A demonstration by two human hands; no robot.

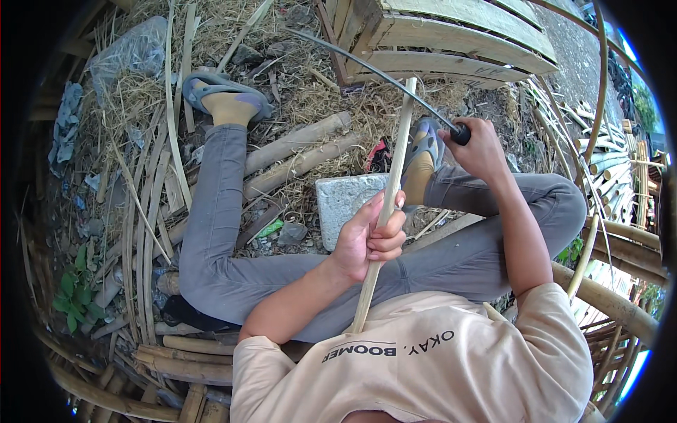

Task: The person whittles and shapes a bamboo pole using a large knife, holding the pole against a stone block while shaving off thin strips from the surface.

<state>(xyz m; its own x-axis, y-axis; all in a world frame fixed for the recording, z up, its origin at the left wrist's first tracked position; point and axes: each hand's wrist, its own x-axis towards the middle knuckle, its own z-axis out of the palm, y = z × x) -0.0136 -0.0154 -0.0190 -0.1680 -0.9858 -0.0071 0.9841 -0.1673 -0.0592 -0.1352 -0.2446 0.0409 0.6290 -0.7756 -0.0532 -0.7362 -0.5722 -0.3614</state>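
My left hand (369, 236) is wrapped round a pale split bamboo stick (396, 166). The stick slants up and away from me, its near end against my shirt. In my right hand (481, 149) is the black handle of a long, thin-bladed knife (460, 134). Its dark blade reaches up and to the left, crossing the stick close to the far end. Whether blade and stick touch there, I cannot tell. Below the stick, between my legs, a whitish stone block (342, 204) sits on the ground.
A slatted wooden crate (458, 42) stands ahead. Bamboo poles (300, 166) and long strips (151, 211) lie on the straw-littered ground to the left. Cut bamboo is stacked (612, 166) at the far right. A clear plastic bag (134, 53) lies at the upper left.
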